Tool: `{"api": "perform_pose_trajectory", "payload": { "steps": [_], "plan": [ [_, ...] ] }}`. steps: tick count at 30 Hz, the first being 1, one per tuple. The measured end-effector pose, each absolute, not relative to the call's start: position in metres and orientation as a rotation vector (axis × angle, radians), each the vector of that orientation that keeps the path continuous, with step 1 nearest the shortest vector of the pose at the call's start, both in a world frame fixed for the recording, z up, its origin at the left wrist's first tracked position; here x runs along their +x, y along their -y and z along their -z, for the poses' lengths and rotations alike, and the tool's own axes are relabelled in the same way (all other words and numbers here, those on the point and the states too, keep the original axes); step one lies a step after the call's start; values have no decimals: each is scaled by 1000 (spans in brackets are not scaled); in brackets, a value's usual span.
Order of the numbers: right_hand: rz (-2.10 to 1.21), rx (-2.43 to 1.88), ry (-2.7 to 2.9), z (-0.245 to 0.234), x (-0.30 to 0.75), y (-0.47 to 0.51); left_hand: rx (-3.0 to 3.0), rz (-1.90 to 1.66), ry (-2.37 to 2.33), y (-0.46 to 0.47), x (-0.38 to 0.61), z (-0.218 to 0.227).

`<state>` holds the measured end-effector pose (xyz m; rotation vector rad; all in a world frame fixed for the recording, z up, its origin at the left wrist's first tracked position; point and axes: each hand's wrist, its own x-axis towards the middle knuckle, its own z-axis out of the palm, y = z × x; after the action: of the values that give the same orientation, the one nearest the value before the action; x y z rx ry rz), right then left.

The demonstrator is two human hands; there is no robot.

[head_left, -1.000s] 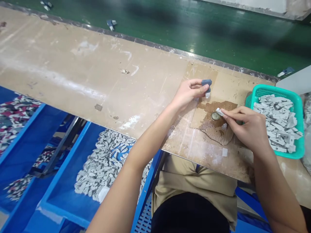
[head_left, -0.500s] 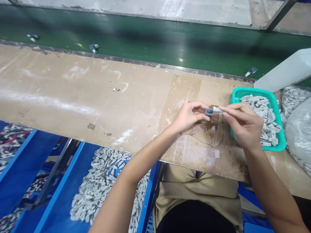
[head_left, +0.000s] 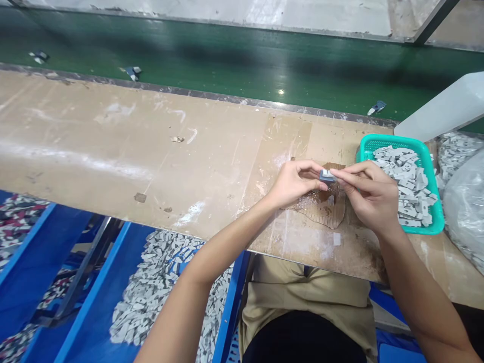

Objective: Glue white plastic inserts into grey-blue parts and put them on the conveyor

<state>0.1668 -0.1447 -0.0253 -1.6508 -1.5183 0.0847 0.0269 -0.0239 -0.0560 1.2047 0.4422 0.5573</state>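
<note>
My left hand (head_left: 297, 182) pinches a small dark blue-grey plastic part (head_left: 324, 177) between thumb and fingers. From the other side, my right hand (head_left: 368, 194) grips a small white plastic piece (head_left: 328, 173) by its end. The white piece sits in or against the top of the dark part; how deeply it is seated cannot be made out. Both hands are over a torn, wet-looking brown cardboard patch (head_left: 333, 216) on the bench. Right of my right hand stands a green basket (head_left: 438, 201) holding many light grey pieces (head_left: 406, 171).
Beyond the cardboard-covered bench (head_left: 113, 146) runs a green conveyor belt (head_left: 227, 65) carrying dark-and-white parts (head_left: 377, 107). A white container (head_left: 442, 108) and a clear plastic bag (head_left: 467, 201) stand at the right. Blue bins (head_left: 98, 302) of grey pieces lie below the left edge.
My right hand has moved left, bringing the white piece onto the dark part. My left hand stays nearly still. Parts on the belt have shifted left.
</note>
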Motion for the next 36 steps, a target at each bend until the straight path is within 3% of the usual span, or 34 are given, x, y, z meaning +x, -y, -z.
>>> {"api": "perform_pose_trajectory", "payload": {
  "steps": [16,22,29,36],
  "plan": [
    [-209,-1604,1626,33,166,141,1213,-599,-699,31,31,51],
    [-8,-1624,1469,23,177,147,1000,-595,-497,11,23,46],
    [216,-1955,1047,28,230,153,518,-646,-579,-5,19,53],
    [80,-2290,1071,39,249,160,760,-795,-796,-22,35,54]
  ]
}}
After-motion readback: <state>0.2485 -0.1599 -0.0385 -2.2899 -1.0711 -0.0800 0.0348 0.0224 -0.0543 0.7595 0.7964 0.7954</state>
